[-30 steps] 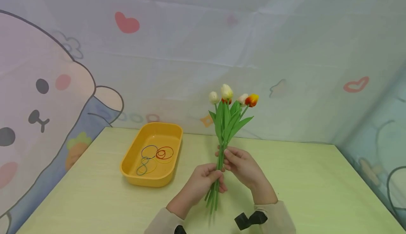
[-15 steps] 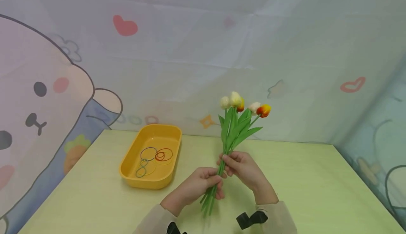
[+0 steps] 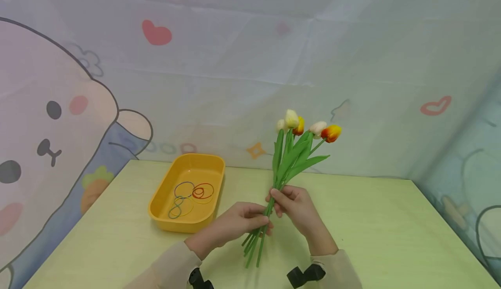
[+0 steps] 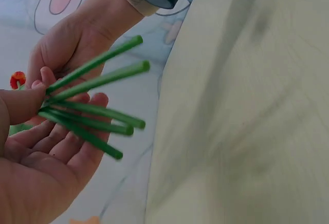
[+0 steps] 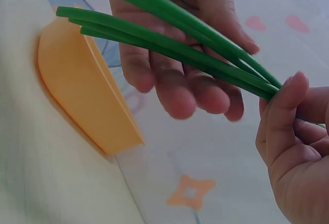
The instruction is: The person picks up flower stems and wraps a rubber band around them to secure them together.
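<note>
A bunch of several tulips (image 3: 287,162) with cream, pale pink and orange-yellow heads leans to the right above the table. My right hand (image 3: 293,204) pinches the stems just below the leaves, thumb in front. Lower down, my left hand (image 3: 238,221) holds the same stems between its thumb and fingers. In the left wrist view the cut stem ends (image 4: 139,67) fan out past the left hand (image 4: 46,172). The right wrist view shows the right hand (image 5: 293,147) gripping the gathered stems (image 5: 169,44), with the left fingers (image 5: 175,98) behind them.
A yellow tray (image 3: 158,219) stands on the pale green table (image 3: 375,228), left of the hands. Blue, red, yellow and green bands (image 3: 202,191) lie in it. A printed cloth backdrop (image 3: 242,41) hangs behind the table.
The bunch has tilted further, its heads shifting right and its stem ends left. The left hand has moved slightly left, its wrist lying flatter. Both hands still hold the stems.
</note>
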`<state>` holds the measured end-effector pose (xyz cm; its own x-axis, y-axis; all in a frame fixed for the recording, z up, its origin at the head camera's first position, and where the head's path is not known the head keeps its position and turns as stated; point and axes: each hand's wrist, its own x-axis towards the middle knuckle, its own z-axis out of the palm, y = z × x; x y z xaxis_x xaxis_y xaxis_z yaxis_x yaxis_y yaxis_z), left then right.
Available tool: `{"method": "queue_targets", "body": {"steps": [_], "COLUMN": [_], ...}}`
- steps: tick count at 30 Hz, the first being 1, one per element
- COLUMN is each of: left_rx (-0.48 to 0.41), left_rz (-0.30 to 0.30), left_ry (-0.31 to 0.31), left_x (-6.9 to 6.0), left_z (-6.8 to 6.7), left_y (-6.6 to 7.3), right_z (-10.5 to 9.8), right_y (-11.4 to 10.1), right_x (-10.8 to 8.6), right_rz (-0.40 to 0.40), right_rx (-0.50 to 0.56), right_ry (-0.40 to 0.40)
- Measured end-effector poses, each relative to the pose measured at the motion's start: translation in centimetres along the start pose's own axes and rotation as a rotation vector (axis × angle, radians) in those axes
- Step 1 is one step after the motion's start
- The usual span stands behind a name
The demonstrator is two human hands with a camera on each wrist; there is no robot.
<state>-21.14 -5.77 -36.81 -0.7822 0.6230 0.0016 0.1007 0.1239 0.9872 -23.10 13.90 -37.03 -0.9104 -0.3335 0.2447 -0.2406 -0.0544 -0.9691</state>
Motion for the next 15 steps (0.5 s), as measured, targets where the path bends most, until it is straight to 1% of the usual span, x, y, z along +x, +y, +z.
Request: {"method": "queue_targets", "body": {"steps": [4,7,12,14,15], "left_rx": [0.088,0.123,0.232,0.278,0.292], "left_rz": [0.022,0.053,0.065,0.051,0.050], "left_ry": [0.068,0.127,0.285,0.354,0.378], "left_x": [-0.7,-1.3,-2.3,-2.7,-2.9], "left_z": [-1.4,-2.9,-5.6,-6.7,-7.2], "left_y": [0.5,0.9,1.4,1.4,1.3], "right_z": [-0.1,-0.1,-0.4,-0.5,-0.6], "right_y": [-0.4,-0.7,-0.9,-0.9,-0.9], "right_x": [-0.1,-0.2,-0.3,-0.3,-0.3], "right_rz": [-0.005,0.001,0.014,0.014,0.013], "right_rx": [0.002,0.011,0.027,0.032,0.033], "right_ry": [0.029,0.039,0.036,0.036,0.036]}}
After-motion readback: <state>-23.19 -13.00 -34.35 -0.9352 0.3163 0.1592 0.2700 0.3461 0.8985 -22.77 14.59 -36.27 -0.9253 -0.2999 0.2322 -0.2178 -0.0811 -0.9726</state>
